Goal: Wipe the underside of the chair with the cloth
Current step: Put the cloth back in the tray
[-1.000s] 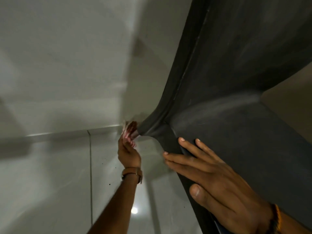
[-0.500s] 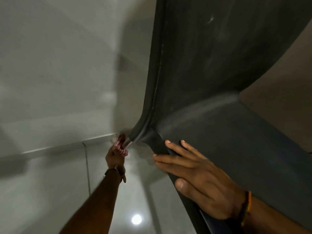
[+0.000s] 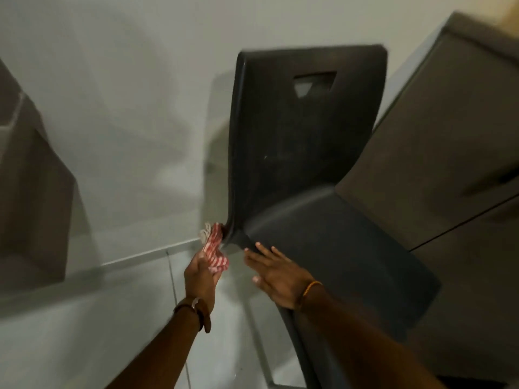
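A dark grey plastic chair [image 3: 306,141] fills the middle of the view, its backrest with a cut-out handle standing up and its seat running toward the lower right. My left hand [image 3: 200,279] grips a red-and-white striped cloth [image 3: 214,249] and presses it against the chair's left edge where back and seat meet. My right hand [image 3: 276,273] lies flat with fingers spread on the seat's left rim, just right of the cloth.
A pale wall [image 3: 126,108] stands behind the chair, meeting a glossy tiled floor [image 3: 84,332] along a low skirting. A grey cabinet [image 3: 449,150] stands close at the right. A dark grey unit [image 3: 31,178] sits at the far left.
The view has pulled back, so the whole backrest shows. The left hand with the cloth stays at the chair's left edge, and the right hand stays on the seat rim.
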`<state>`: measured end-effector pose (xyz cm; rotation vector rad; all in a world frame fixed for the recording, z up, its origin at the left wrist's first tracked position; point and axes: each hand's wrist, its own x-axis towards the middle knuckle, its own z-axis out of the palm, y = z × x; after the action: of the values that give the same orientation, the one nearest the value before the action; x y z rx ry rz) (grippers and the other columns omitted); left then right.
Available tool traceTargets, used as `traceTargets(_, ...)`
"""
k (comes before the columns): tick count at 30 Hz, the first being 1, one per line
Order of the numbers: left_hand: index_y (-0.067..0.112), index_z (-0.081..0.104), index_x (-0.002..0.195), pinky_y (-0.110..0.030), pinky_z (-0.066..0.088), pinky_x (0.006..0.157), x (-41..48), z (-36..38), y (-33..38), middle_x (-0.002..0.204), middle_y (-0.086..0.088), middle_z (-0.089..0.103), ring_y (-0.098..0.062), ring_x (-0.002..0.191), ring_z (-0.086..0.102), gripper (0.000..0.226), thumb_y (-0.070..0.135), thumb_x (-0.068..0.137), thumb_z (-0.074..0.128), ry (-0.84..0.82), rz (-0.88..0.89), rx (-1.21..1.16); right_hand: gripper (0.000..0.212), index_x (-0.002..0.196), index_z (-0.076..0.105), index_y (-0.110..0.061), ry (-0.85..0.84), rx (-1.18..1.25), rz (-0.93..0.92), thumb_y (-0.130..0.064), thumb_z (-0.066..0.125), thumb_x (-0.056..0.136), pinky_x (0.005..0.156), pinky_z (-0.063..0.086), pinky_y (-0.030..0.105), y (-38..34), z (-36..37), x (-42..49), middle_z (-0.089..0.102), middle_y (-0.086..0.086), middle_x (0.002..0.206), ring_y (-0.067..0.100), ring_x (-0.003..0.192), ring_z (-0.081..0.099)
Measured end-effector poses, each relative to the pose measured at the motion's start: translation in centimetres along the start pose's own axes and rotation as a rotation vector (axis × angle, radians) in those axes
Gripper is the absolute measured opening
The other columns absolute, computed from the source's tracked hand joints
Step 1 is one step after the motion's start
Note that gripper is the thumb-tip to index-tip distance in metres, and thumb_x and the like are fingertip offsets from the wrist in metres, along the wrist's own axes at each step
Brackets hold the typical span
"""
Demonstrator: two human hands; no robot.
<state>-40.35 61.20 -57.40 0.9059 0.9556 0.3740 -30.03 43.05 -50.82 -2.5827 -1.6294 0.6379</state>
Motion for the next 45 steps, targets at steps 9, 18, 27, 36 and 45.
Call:
traceTargets(9, 0.020, 0.054, 0.148, -0.028, 0.064, 0.071, -16.2, 6.6, 13.7, 0.138, -0.005, 0.061, -0.032, 0.124, 0.060, 0.040, 0.025, 0.112, 0.037, -0.171, 0.126, 0.113, 0.061, 0.172, 0.014, -0.022, 0.171, 0.045, 0.148, -0.043, 0.027, 0.116, 0.134, -0.004, 0.038, -3.8, -15.6, -11.1, 0.005, -0.005, 0.182, 0.017, 0.168, -0.005)
traceTargets(18, 0.045, 0.074, 0.108, -0.047, 0.065, 0.077, -32.5, 23.3, 29.7, 0.104, 0.002, 0.080, -0.018, 0.092, 0.074, 0.041, 0.022, 0.111, 0.039, -0.354, 0.434, 0.344, 0.063, 0.172, 0.011, -0.022, 0.402, -0.010, 0.386, -0.044, 0.028, 0.116, 0.134, -0.003, 0.037, -1.9, -33.2, -28.7, 0.002, -0.007, 0.181, 0.017, 0.169, -0.005)
traceTargets(27, 0.017, 0.067, 0.133, -0.017, 0.049, 0.069, -46.1, 41.9, 32.4, 0.107, -0.002, 0.073, -0.020, 0.092, 0.069, 0.036, 0.026, 0.111, 0.039, -0.628, 0.767, 0.590, 0.062, 0.172, 0.013, -0.020, 0.512, -0.085, 0.734, -0.044, 0.028, 0.117, 0.137, 0.006, 0.046, 4.9, -42.9, -52.0, 0.007, -0.002, 0.182, 0.021, 0.169, 0.001)
traceTargets(36, 0.012, 0.069, 0.128, -0.039, 0.055, 0.088, -53.8, 53.8, 24.0, 0.113, -0.012, 0.074, -0.033, 0.106, 0.070, 0.038, 0.025, 0.111, 0.038, -0.775, 0.724, 0.726, 0.063, 0.172, 0.011, -0.020, 0.465, -0.011, 0.977, -0.047, 0.025, 0.116, 0.136, 0.007, 0.046, 12.7, -37.4, -65.1, 0.008, -0.001, 0.182, 0.021, 0.169, 0.003)
traceTargets(45, 0.015, 0.067, 0.130, -0.046, 0.055, 0.103, -51.7, 63.3, 17.6, 0.121, -0.011, 0.071, -0.026, 0.108, 0.065, 0.038, 0.032, 0.111, 0.039, -0.843, 0.706, 0.799, 0.069, 0.171, 0.000, -0.013, 0.353, 0.168, 1.059, -0.048, 0.023, 0.116, 0.136, 0.003, 0.044, 21.6, -28.6, -63.3, -0.003, 0.007, 0.182, 0.026, 0.169, -0.002)
